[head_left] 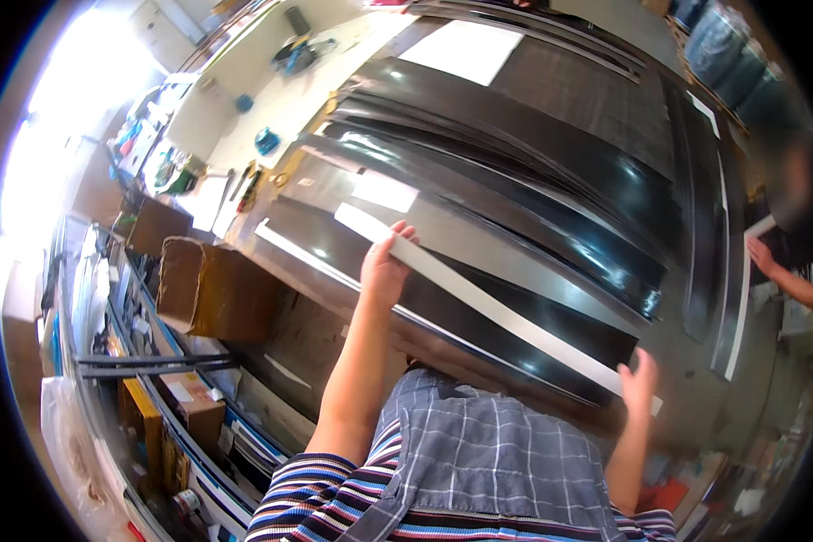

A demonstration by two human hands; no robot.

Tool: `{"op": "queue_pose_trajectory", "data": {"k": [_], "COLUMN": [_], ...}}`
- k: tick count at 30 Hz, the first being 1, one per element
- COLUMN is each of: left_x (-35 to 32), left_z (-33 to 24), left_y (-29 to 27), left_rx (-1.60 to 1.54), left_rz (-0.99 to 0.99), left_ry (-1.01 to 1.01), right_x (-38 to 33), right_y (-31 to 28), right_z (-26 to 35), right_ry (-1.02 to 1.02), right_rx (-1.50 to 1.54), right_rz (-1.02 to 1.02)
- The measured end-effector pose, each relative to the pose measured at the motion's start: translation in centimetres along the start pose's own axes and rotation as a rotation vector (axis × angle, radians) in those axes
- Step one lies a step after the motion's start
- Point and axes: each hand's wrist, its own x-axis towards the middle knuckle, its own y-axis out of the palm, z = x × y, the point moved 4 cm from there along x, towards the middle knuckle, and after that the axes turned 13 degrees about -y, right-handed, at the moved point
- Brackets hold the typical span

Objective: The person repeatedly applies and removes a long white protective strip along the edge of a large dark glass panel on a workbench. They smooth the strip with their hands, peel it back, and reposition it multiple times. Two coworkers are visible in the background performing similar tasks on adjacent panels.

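Both hands are on one long white strip [488, 303], which runs slantwise across the desk [686, 361] from upper left down to lower right. The left hand [384, 266] has it near the upper end, fingers [405, 232] curled over the strip's far edge and closed on it. The right hand [640, 381] meets the lower end, fingers spread and pressed flat against the strip rather than wrapped round it. The strip lies just above a stack of glossy black sheets [533, 181] that fan out over most of the desk, with a pale grey band [479, 239] running alongside it. A white sheet of paper [461, 50] lies at the far end. To the left, below the desk edge, stands an open cardboard box [212, 289]. At the right rim another person's hand [766, 259] holds a second pale strip [761, 226].
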Motion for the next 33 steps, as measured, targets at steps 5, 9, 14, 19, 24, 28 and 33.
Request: {"op": "queue_pose_trajectory", "data": {"k": [5,9,14,19,24,28,33], "left_x": [-4.1,-4.3,-3.3,-4.3,-4.5,-4.2,-4.1], "left_z": [-3.6,-6.3,-9.5,-10.2,-9.8,-9.7,-10.2], "left_y": [1.6,-1.6,-12.0,-13.5,-12.2,-12.5,-13.0], "left_rx": [0.251,0.227,1.155,1.654,1.694,1.685,1.659], "left_rz": [-0.033,-0.116,-0.738,-0.754,-0.713,-0.608,-0.533], "left_ry": [-0.010,0.020,0.317,0.515,0.579,0.538,0.496], "right_x": [8.3,11.4,12.0,13.2,13.5,12.8,12.3], "right_y": [6.0,12.1,18.5,18.4,17.4,19.3,20.4], "right_z": [23.4,33.2,36.4,35.4,38.2,40.8,42.1], "right_ry": [-0.345,-0.227,-0.230,-0.200,-0.224,-0.148,-0.158], "right_rx": [0.730,0.980,0.876,0.657,0.636,0.782,0.739], "right_rz": [0.312,0.815,0.818,0.743,0.692,0.700,0.713]}}
